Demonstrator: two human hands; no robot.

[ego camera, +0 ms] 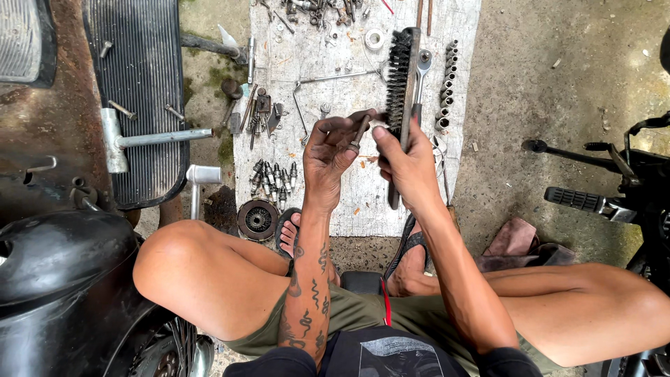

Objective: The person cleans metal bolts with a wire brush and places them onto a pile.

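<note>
I note my left hand pinching a short, stiff, rusty metal bolt above the grey mat's middle, right hand clenched around the long, light wire brush, best gripped mid-handle.

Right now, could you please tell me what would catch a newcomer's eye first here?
At the centre, the right hand grips a wire brush and the left hand pinches a small metal part against its bristles. Beneath them a pale mat carries bolts and a row of sockets.
</note>
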